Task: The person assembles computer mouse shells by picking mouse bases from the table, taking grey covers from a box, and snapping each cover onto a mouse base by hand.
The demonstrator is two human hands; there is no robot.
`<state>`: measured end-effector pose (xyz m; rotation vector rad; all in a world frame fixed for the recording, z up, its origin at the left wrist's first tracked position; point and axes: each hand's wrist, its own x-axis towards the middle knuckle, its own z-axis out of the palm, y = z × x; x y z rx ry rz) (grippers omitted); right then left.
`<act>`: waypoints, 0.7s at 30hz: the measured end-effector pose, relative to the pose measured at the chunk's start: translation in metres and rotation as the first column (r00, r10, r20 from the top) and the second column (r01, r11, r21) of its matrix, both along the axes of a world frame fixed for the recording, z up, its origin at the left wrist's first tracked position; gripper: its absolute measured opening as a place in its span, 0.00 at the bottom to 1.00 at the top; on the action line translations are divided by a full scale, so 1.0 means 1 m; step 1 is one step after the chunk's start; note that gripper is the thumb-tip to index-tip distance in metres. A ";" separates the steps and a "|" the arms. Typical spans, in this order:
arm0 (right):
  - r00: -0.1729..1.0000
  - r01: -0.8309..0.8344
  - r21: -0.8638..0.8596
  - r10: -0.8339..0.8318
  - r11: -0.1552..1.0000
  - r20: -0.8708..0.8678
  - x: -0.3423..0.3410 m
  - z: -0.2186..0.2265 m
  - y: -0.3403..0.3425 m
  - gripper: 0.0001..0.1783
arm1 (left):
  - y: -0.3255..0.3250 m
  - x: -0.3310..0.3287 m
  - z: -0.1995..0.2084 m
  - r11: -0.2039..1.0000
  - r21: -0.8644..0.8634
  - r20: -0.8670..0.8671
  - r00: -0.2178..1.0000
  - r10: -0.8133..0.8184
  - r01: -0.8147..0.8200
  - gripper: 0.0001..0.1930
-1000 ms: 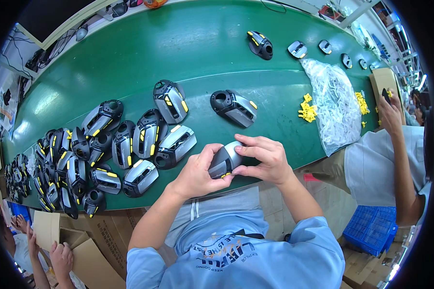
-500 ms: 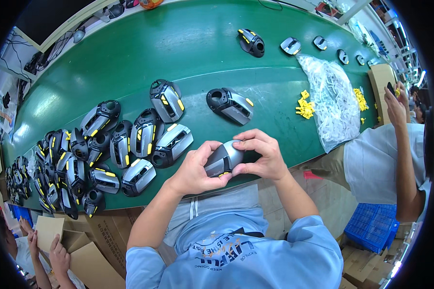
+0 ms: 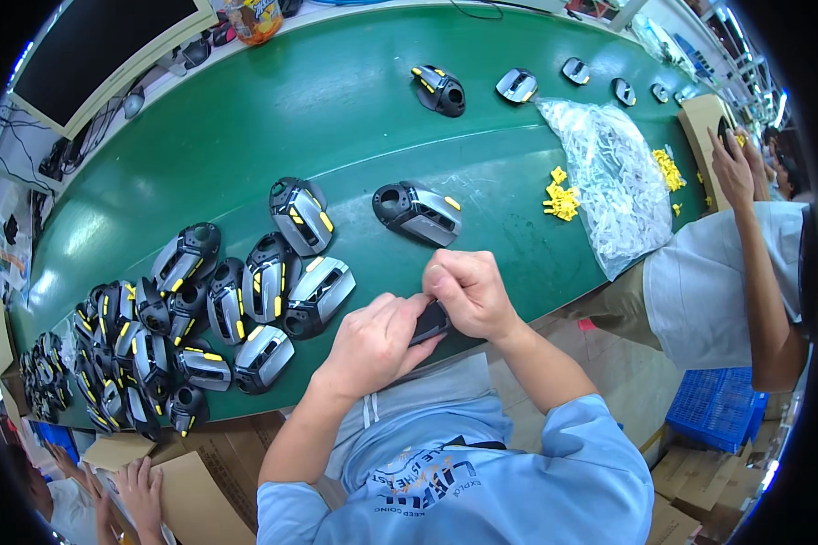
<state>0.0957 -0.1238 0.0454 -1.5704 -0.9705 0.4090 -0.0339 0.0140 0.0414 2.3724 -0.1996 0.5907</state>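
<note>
A computer mouse shell is held near the table's front edge, its dark side showing; most of it is hidden by my fingers. My left hand is closed around its left side. My right hand is curled, thumb bent over the forefinger, gripping at the far right edge of the shell; the fingertips are partly hidden. Just beyond my hands lies a silver and black mouse shell with a yellow side button. Left of my hands, another such mouse shell sits at the near side of a crowded group.
Many silver and black mouse shells crowd the left of the green table. Right of my hands are yellow plastic parts and a clear bag of white pieces. A co-worker works at the right; another's hand touches cardboard at lower left.
The mouse shell has been turned from its silver top to a dark side. My right hand has gone from spread around it to curled at its edge. The view has shifted slightly.
</note>
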 end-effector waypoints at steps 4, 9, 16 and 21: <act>0.996 0.087 0.319 -0.075 0.944 -0.050 -0.003 -0.032 0.003 0.20 | 0.015 0.006 -0.004 0.982 -0.178 0.095 0.995 -0.042 0.059 0.20; 0.989 0.054 0.258 -0.017 0.965 -0.144 -0.003 -0.034 0.006 0.25 | 0.007 0.007 -0.017 0.993 -0.051 0.094 0.990 -0.104 0.109 0.19; 0.976 0.162 0.362 -0.096 0.918 -0.194 -0.001 -0.039 0.022 0.36 | -0.006 0.017 -0.029 0.998 -0.031 0.176 0.983 -0.042 0.048 0.18; 0.972 0.178 0.310 -0.117 0.934 -0.204 0.006 -0.051 0.015 0.41 | -0.009 0.021 -0.026 0.986 -0.159 0.113 0.993 -0.026 0.044 0.17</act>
